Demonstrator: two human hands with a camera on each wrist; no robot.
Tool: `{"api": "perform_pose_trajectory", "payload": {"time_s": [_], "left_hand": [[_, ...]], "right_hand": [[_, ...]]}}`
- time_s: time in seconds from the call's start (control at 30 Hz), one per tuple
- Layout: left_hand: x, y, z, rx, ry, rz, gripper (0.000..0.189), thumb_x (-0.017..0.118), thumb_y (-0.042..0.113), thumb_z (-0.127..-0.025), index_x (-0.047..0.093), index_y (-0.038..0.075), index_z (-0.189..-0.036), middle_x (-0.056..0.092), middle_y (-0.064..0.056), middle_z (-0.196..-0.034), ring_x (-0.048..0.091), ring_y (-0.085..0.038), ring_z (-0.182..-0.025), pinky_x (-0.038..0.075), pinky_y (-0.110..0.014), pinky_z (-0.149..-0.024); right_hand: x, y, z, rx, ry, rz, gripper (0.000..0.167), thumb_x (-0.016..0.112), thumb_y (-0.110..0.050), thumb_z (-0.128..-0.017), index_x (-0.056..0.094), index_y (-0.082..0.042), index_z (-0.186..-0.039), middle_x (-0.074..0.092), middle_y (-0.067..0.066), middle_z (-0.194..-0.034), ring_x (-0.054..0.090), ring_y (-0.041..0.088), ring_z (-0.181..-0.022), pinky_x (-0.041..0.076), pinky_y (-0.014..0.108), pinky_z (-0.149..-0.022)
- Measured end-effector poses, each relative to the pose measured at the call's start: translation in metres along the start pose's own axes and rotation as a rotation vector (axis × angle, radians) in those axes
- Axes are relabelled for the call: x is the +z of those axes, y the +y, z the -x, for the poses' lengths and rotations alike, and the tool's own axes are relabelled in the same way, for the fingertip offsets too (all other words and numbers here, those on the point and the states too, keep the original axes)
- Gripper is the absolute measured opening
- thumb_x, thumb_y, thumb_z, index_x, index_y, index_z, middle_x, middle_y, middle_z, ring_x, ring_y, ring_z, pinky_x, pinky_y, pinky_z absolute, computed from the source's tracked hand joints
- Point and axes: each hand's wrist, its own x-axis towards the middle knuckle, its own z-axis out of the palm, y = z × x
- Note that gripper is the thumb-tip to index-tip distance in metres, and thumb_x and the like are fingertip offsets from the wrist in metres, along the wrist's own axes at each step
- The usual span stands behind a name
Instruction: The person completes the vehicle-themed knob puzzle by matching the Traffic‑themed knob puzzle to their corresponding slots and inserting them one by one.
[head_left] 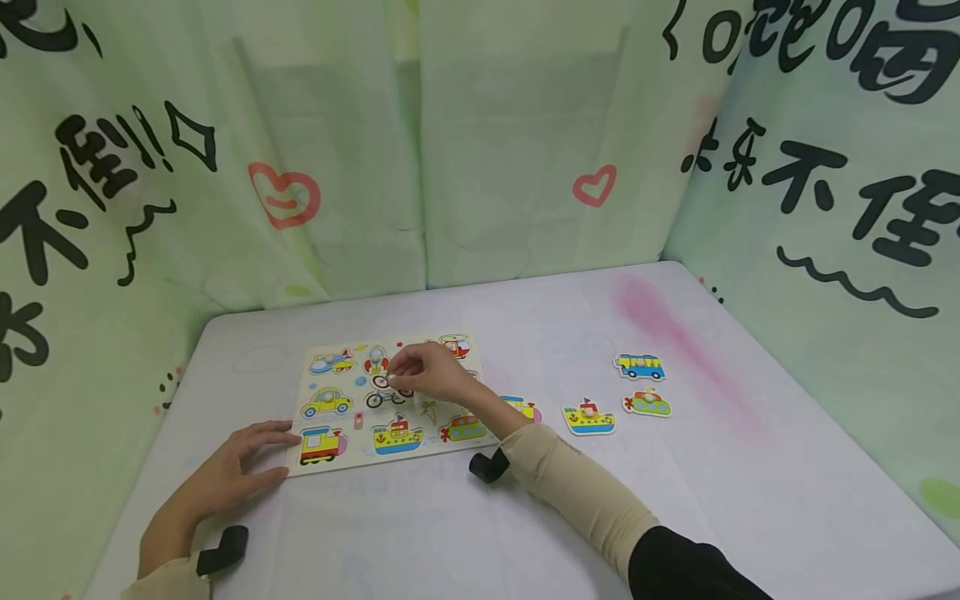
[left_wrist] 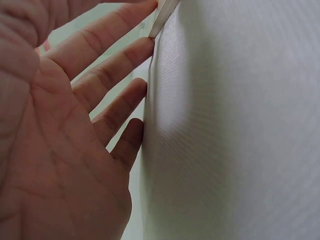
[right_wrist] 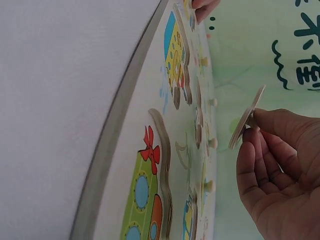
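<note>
Head: right hand (head_left: pixel 431 372) pinches a piece (head_left: pixel 381 382), apparently a bicycle, above the puzzle board (head_left: pixel 360 450); left hand (head_left: pixel 240 462) at board's left edge.
Left wrist: hand unclenched, holding nothing.
Right wrist: piece apart from board. Judged: placing step; next calls for aligning, lowering.

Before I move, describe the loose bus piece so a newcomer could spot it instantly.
On the white table, look right of the puzzle board. The bus piece lies farthest back there, just beyond the green submarine piece. Its boxy yellow-and-blue body sets it apart from that rounded submarine and from the boat piece nearer the board.
</note>
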Motion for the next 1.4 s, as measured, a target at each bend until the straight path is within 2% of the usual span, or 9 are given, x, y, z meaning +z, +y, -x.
{"api": "perform_pose_trajectory", "payload": {"time_s": [0.33, 0.87, 1.07, 1.27, 1.4], "left_hand": [[0.000, 0.000, 0.000, -0.002, 0.004, 0.009, 0.040, 0.083, 0.014, -0.085, 0.071, 0.013, -0.123, 0.052, -0.023, -0.146, 0.036, -0.052, -0.137, 0.030, -0.077, -0.104], [0.001, 0.001, -0.001, -0.035, -0.005, 0.004, 0.043, 0.083, 0.015, -0.084, 0.070, 0.013, -0.125, 0.052, -0.023, -0.147, 0.034, -0.051, -0.138, 0.028, -0.078, -0.106], [-0.001, -0.001, -0.002, 0.002, 0.004, -0.001, 0.042, 0.083, 0.014, -0.085, 0.070, 0.013, -0.124, 0.053, -0.023, -0.146, 0.036, -0.052, -0.137, 0.028, -0.078, -0.105], [-0.001, -0.003, -0.001, -0.007, -0.001, -0.002, 0.041, 0.083, 0.016, -0.085, 0.070, 0.014, -0.124, 0.053, -0.023, -0.146, 0.036, -0.052, -0.137, 0.029, -0.078, -0.104], [-0.001, -0.004, -0.002, 0.011, 0.004, 0.000, 0.041, 0.083, 0.015, -0.085, 0.070, 0.013, -0.124, 0.053, -0.024, -0.145, 0.036, -0.052, -0.137, 0.028, -0.078, -0.105]], "right_hand": [[0.007, 0.001, -0.011, -0.004, -0.061, 0.107, 0.014, 0.075, -0.008, -0.093, 0.073, -0.005, -0.106, 0.072, 0.002, -0.096, 0.065, 0.007, -0.084, 0.055, 0.018, -0.074], [0.017, -0.004, -0.026, -0.043, -0.152, 0.367, 0.015, 0.072, -0.007, -0.094, 0.072, -0.004, -0.109, 0.072, 0.004, -0.095, 0.063, 0.009, -0.084, 0.050, 0.016, -0.076], [0.018, -0.007, -0.027, -0.042, -0.171, 0.399, 0.015, 0.070, -0.005, -0.095, 0.072, -0.003, -0.109, 0.071, 0.005, -0.096, 0.062, 0.011, -0.085, 0.050, 0.017, -0.076], [0.022, -0.006, -0.028, -0.058, -0.178, 0.416, 0.013, 0.069, -0.006, -0.095, 0.072, -0.004, -0.108, 0.070, 0.004, -0.094, 0.061, 0.010, -0.084, 0.049, 0.016, -0.075], [0.023, -0.006, -0.028, -0.059, -0.177, 0.430, 0.013, 0.070, -0.006, -0.095, 0.072, -0.005, -0.107, 0.071, 0.004, -0.095, 0.062, 0.010, -0.084, 0.049, 0.016, -0.076]]}}
